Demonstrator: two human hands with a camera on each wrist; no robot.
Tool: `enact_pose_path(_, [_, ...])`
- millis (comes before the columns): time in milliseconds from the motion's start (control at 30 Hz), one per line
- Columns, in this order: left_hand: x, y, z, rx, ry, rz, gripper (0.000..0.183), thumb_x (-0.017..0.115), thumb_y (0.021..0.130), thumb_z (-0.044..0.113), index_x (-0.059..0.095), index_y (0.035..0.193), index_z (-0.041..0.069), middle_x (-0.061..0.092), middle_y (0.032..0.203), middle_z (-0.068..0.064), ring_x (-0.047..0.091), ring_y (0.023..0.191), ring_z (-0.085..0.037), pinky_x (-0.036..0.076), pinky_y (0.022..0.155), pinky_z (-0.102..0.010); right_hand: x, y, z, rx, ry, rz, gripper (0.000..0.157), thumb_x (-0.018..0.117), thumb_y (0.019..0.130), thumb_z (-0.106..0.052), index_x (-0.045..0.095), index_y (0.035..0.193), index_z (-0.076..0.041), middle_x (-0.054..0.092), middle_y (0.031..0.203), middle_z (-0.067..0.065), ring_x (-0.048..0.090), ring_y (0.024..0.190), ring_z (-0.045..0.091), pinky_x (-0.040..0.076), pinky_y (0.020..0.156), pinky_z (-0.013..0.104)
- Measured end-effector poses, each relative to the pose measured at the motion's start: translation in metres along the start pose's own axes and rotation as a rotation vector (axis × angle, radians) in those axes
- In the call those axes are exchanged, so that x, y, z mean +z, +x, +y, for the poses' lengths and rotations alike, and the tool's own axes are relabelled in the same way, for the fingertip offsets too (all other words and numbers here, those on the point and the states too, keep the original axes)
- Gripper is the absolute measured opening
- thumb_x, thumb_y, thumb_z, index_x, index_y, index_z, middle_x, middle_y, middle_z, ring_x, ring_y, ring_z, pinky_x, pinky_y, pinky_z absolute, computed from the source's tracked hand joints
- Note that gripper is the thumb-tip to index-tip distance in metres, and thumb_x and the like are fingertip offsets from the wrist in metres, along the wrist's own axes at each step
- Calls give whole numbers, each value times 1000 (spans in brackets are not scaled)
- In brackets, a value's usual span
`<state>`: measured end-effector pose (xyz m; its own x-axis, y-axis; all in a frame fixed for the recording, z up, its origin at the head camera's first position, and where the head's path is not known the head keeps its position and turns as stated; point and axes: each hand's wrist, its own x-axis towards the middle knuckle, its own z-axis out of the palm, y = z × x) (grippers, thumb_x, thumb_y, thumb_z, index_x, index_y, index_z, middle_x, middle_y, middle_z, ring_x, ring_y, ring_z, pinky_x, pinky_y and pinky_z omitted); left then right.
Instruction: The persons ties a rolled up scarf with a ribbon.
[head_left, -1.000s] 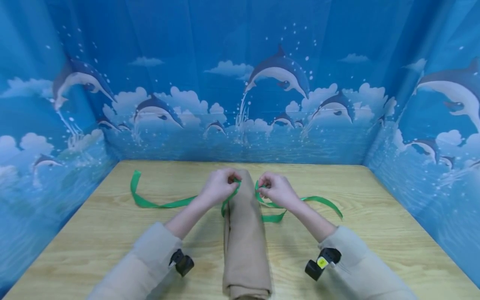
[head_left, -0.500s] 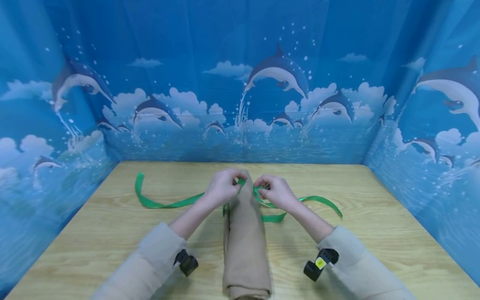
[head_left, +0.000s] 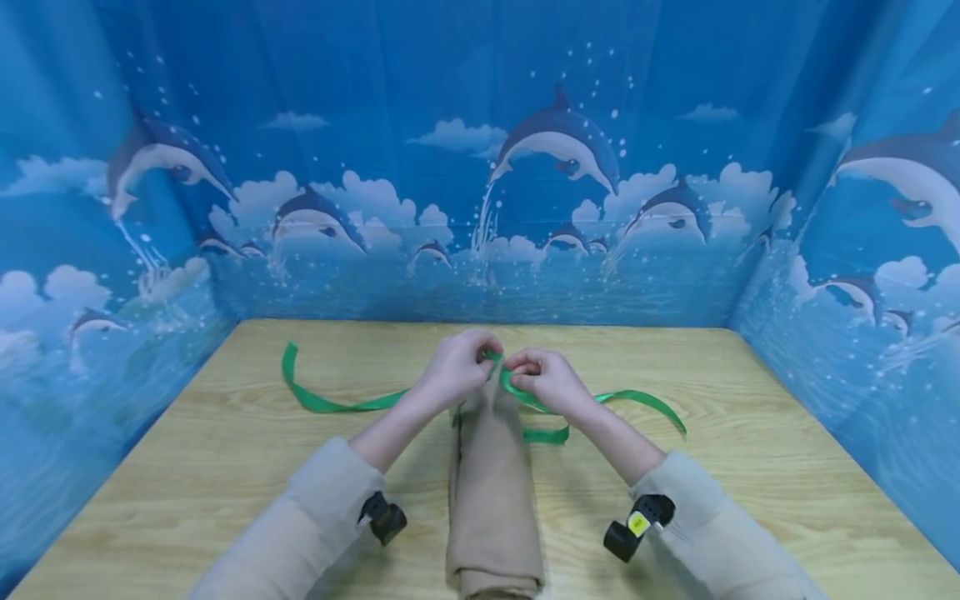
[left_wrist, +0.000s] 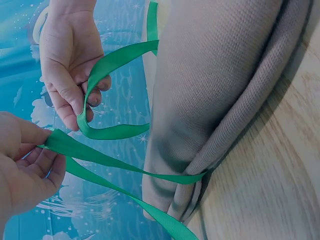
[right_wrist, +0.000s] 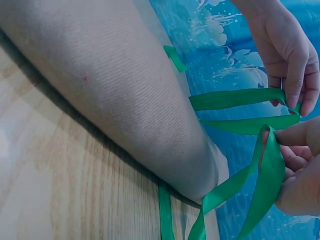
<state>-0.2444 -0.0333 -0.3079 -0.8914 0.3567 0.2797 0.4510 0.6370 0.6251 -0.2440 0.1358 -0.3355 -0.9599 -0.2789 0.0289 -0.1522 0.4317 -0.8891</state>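
Note:
A long brown roll of folded cloth (head_left: 495, 492) lies lengthwise on the table, with a green ribbon (head_left: 546, 436) passing by its far part. Over the roll's far end, my left hand (head_left: 459, 367) pinches one part of the ribbon between thumb and fingers. Close beside it, my right hand (head_left: 552, 383) pinches another part, bent into a loop. The left wrist view shows both bends of the ribbon (left_wrist: 115, 60) held above the cloth (left_wrist: 215, 75), apart from each other. In the right wrist view, the two hands' fingertips nearly meet. The ribbon's path under the roll is hidden.
One ribbon tail curls across the wooden table (head_left: 187, 492) to the left, and another reaches out to the right. A blue curtain (head_left: 375, 167) printed with dolphins stands around the back and both sides. Each sleeve carries a small black camera (head_left: 386, 521).
My left hand has moved right over the roll, bringing its ribbon bend close to the right hand's. The left ribbon tail has slid rightward. The right hand has shifted slightly left.

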Motion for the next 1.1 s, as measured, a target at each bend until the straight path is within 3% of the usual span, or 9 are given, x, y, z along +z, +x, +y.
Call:
enact_pose_path(233, [3, 2, 4, 21, 18, 22, 13, 62, 77, -6, 62, 86, 4, 57, 82, -4, 53, 76, -17, 46, 67, -27, 1, 0, 0, 16, 75, -24, 24, 57, 89, -2, 58, 112, 5, 63, 95, 13, 59, 87, 16, 50, 75, 30])
enact_pose_path(400, [3, 3, 7, 29, 31, 16, 15, 60, 78, -8, 59, 87, 4, 55, 81, -5, 52, 75, -18, 45, 64, -28, 1, 1, 0, 34, 101, -29, 27, 57, 88, -2, 56, 115, 5, 64, 96, 13, 60, 89, 18, 50, 78, 31])
enact_pose_path(567, [3, 4, 8, 4, -1, -3, 16, 58, 85, -2, 59, 100, 5, 60, 92, -6, 57, 81, -18, 48, 67, -29, 2, 0, 0, 59, 142, -16, 43, 58, 88, -3, 45, 129, 1, 67, 95, 12, 61, 95, 23, 48, 86, 37])
enact_pose_path(733, [4, 3, 5, 51, -17, 35, 17, 58, 86, -1, 63, 100, 5, 64, 93, -6, 60, 79, -17, 49, 66, -28, 4, 0, 0, 57, 206, -11, 59, 59, 86, 1, 35, 140, -4, 68, 85, 8, 62, 91, 20, 46, 88, 39])
enact_pose_path(900, [7, 4, -1, 36, -114, 61, 16, 59, 85, 0, 66, 99, 6, 66, 90, -4, 59, 75, -14, 49, 65, -27, 4, 0, 1, 49, 240, -21, 58, 58, 88, 0, 37, 141, -8, 68, 85, 6, 63, 91, 18, 47, 87, 38])
enact_pose_path(1100, [8, 6, -7, -91, -313, 36, 13, 62, 86, 4, 67, 97, 9, 66, 90, -1, 60, 82, -15, 51, 71, -30, 5, -1, 0, 58, 333, -45, 54, 58, 89, -3, 40, 140, -11, 67, 90, 14, 61, 98, 24, 47, 88, 37])
